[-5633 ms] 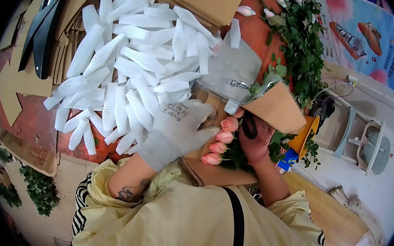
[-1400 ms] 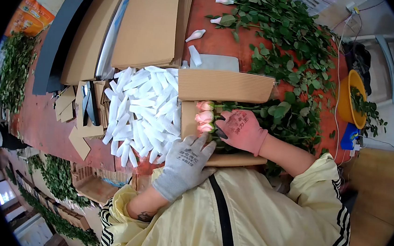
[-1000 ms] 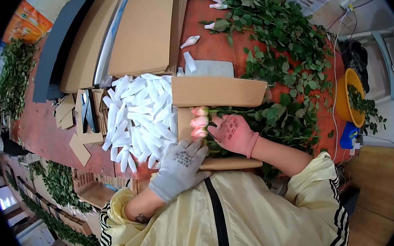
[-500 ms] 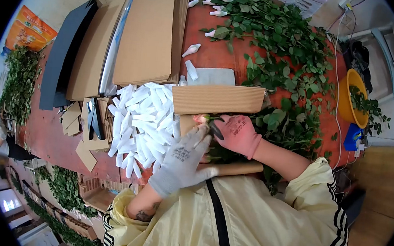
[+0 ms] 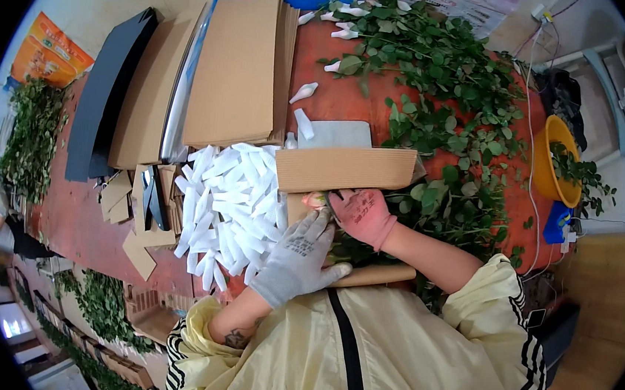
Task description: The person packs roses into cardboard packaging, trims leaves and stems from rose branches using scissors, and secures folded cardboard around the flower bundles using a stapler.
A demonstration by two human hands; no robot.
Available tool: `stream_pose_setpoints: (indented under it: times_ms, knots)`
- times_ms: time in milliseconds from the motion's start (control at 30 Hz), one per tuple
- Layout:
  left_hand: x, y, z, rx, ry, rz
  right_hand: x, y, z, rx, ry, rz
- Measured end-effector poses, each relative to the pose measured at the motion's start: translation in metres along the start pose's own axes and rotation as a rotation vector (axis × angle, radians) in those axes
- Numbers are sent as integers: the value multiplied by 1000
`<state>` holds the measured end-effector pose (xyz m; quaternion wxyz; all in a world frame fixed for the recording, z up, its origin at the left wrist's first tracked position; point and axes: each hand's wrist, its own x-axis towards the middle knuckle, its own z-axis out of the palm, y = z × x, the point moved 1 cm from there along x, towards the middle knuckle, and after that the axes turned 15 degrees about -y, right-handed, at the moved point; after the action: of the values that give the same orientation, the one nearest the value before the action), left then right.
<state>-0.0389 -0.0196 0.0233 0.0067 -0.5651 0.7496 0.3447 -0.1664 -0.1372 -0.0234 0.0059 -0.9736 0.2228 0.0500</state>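
My left hand [image 5: 296,259], in a grey glove, lies over the pink roses with its fingers extended and thumb apart, hiding most blooms. My right hand [image 5: 361,214], in a pink glove with dark fingertips, is closed at the stem just behind the top rose [image 5: 313,199]. The roses rest on brown cardboard [image 5: 296,207]. Beyond them a ribbed cardboard flap [image 5: 346,170] stands raised, and a rolled cardboard edge [image 5: 380,275] runs nearest my body. White foam net sleeves [image 5: 229,210] are heaped left of my left hand.
Leafy stems [image 5: 456,81] cover the right of the red table [image 5: 327,107]. Cardboard sheets [image 5: 234,69] are stacked at the back. A black stapler [image 5: 152,197] lies on cardboard pieces at left. A yellow basin [image 5: 546,160] stands at right; another person [image 5: 15,236] is at far left.
My left hand has moved up and forward over the roses, now covering blooms that showed before. My right hand stays close by them, its fingers now at the top rose. The view has shifted and widened.
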Motion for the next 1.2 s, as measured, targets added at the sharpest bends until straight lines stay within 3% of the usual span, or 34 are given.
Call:
stream_pose_setpoints:
  times_ms: [233,300,367,400,433,467,500,533,567,600,733,800,833,900,933,967,1033,1100,1167,1200]
  knots:
    - [-1,-5,7,34,30,28,-10,5,-13,34,-33,34]
    - [-5,-13,10,-6,220,101,-26,1,-45,66,-51,41]
    - [-39,1,-3,-11,290,58,-60,-2,-105,454,-212,225]
    - [-59,-4,3,-233,403,-11,-75,0,-115,458,-199,235]
    - [-77,-9,11,-459,514,-80,-93,4,-124,497,26,166]
    - [-92,-13,23,-708,365,-186,-108,7,-130,529,250,96]
    - [-104,-16,38,-952,208,-295,-119,9,-131,528,261,104]
    - [-107,-20,61,-947,206,-293,-129,9,-132,505,306,70]
    - [-103,-27,89,-1034,96,-97,-136,8,-131,484,348,31]
    - [-101,-22,98,-1115,-13,98,-140,6,-126,503,319,24]
    - [-126,-17,102,-1264,-73,-135,-146,-1,-120,728,167,21]
    - [-144,-21,92,-1256,-116,-145,-149,-6,-127,798,-110,-63]
    - [-152,-18,87,-1251,-162,-159,-149,-11,-125,801,-111,-67]
    - [-157,0,82,-1340,-124,-163,-149,-29,-117,489,-106,-405]
    - [-158,7,79,-1526,-80,-86,-150,-38,-105,459,-197,-445]
    - [-158,12,76,-1710,-33,-4,-154,-42,-103,460,-196,-445]
    - [-154,19,69,-1703,63,32,-158,-49,-106,110,-209,-396]
    - [-148,19,59,-1689,165,71,-150,-49,-114,17,-198,-360]
    - [-140,15,46,-1448,175,182,-133,-39,-126,-36,-82,-299]
    - [-134,11,40,-1345,263,60,-121,-29,-128,-78,3,-260]
